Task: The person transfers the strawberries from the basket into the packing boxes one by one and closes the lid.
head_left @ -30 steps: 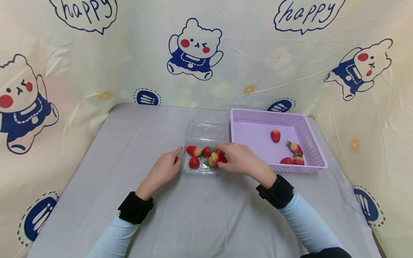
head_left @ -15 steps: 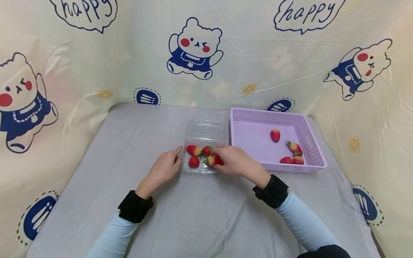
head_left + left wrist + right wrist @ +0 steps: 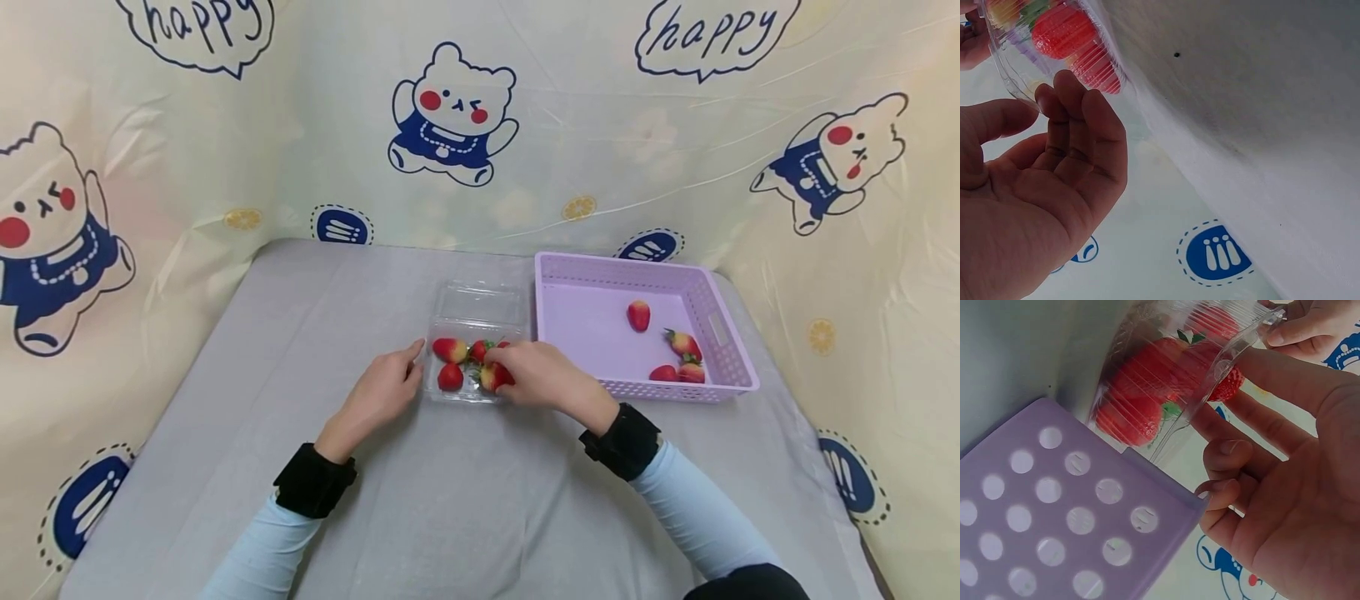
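Note:
A clear plastic clamshell box (image 3: 480, 304) lies with its lid folded back, several strawberries (image 3: 450, 350) in its near half. At its left side my left hand (image 3: 381, 387) pinches the rim between thumb and fingertips, as the left wrist view also shows. My right hand (image 3: 543, 375) reaches over the box's right edge. In the right wrist view its thumb and fingers pinch a strawberry (image 3: 1229, 384) just inside the rim, with the last fingers curled near the basket's edge. From the head view, that hand hides part of the fruit on the right.
A lilac plastic basket (image 3: 622, 265) with perforated sides stands right beside the box. Inside it are a lone strawberry (image 3: 638, 316) and a small cluster of strawberries (image 3: 682, 343) at the right. Grey cloth (image 3: 420, 500) covers the table; a printed curtain (image 3: 300, 125) hangs behind.
My right hand has shifted left, farther over the clamshell box, with its fingers at the strawberries there. The left hand has stayed at the box's left rim.

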Tool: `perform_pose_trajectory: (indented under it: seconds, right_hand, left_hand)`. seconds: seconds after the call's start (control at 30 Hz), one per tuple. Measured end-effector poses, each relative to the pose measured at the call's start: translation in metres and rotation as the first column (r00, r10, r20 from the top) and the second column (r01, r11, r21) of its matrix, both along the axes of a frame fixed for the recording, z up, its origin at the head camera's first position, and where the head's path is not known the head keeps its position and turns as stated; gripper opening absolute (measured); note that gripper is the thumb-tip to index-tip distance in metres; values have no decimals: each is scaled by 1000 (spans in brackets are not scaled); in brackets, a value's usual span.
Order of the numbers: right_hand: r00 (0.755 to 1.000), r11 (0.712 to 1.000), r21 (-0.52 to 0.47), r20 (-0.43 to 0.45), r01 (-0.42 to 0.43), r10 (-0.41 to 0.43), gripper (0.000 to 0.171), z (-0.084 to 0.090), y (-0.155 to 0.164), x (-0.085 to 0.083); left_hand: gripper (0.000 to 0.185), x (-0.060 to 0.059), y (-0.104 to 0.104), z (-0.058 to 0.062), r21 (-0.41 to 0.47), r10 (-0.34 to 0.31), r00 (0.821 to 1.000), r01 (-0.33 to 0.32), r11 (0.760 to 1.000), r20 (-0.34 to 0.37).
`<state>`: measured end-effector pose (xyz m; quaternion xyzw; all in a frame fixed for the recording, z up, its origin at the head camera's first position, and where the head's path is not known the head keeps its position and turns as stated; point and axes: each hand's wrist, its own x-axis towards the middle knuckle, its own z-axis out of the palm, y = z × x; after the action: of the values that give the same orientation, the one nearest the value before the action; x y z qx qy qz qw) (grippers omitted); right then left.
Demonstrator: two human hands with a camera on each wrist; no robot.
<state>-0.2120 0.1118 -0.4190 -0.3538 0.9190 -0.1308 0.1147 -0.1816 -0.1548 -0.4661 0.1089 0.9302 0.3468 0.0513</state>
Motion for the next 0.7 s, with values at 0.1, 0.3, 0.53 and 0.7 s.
perform_pose_trajectory:
  seconds: [0.1, 0.3, 0.53, 0.7]
  right_hand:
    - [1000, 1000, 13, 17, 4, -5, 41, 0, -2, -1]
    - [999, 1000, 24, 43, -1, 0, 42, -1, -4, -3]
    - [996, 999, 32, 85, -14, 11, 44, 0, -6, -5]
    - [994, 998, 56, 113, -13, 6, 45, 1, -7, -5]
  left_hand:
    - [50, 0, 0, -1, 1, -1, 1000, 1, 1000, -8]
    - [50, 0, 0, -1, 5, -1, 1000, 1, 1000, -10]
    - [51, 0, -1, -1, 7, -4, 1000, 4, 1000, -6]
    - [52, 1, 0, 0, 17, -3, 1000, 2, 1000, 6]
